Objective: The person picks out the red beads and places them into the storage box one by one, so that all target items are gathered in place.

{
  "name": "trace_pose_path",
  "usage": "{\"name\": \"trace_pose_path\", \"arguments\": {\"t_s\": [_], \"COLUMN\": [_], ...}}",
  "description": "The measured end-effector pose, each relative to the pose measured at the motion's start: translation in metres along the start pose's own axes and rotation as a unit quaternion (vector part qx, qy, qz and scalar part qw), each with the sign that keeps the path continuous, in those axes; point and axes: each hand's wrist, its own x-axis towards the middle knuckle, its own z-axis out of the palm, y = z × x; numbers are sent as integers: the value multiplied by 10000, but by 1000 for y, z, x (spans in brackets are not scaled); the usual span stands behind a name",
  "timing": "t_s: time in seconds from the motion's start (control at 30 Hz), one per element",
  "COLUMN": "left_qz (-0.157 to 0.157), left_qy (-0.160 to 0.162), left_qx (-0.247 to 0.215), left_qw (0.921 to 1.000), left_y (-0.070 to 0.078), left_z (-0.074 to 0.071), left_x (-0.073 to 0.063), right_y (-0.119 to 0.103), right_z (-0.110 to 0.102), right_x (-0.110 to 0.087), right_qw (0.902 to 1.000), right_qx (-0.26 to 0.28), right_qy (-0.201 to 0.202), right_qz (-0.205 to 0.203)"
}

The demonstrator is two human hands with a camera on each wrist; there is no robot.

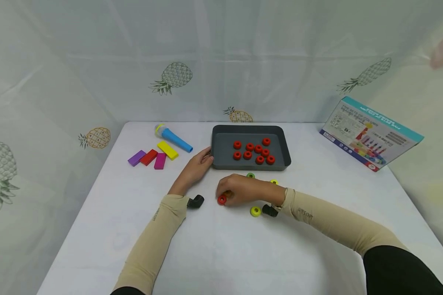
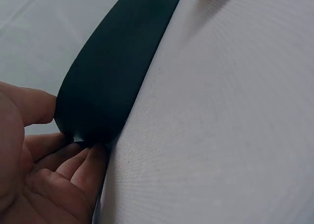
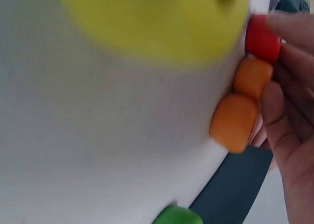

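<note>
My left hand [image 1: 198, 167] grips the left side of a dark grey tray [image 1: 221, 164]. In the left wrist view its thumb and fingers bend around the rounded tray corner [image 2: 93, 106]. In front of the tray, my right hand [image 1: 240, 189] pinches a small red ring [image 1: 222, 199] close over the white table. The right wrist view shows a digit on that red ring [image 3: 262, 37]. Two orange rings [image 3: 234, 122] sit beside it against the curled fingers; the hand hides them in the head view. Several red rings [image 1: 247, 155] lie inside the tray, toward its right.
A yellow ring [image 1: 256, 211] lies below the right wrist; a green ring [image 1: 250, 175] and another yellow ring [image 1: 274, 181] lie behind it. Colored blocks [image 1: 160, 161] and a blue toy microphone [image 1: 175, 138] are at back left. A printed box [image 1: 371, 133] stands at the right.
</note>
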Motion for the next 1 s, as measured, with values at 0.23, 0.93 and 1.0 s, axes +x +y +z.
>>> {"name": "trace_pose_path", "arguments": {"t_s": [0.23,0.93,1.0], "left_qz": [-37,1,15], "left_qy": [26,38,59], "left_qx": [36,155,118], "left_qw": [10000,9999,9999], "left_y": [0,-1,-1], "left_z": [1,3,3], "left_x": [1,-3,-2], "right_y": [-4,-7,-7], "right_z": [1,2,-1], "right_x": [-1,-3,-2], "right_qw": [9999,9989,9988], "right_qx": [70,214,199], "right_qy": [115,408,443], "right_qz": [65,59,62]}}
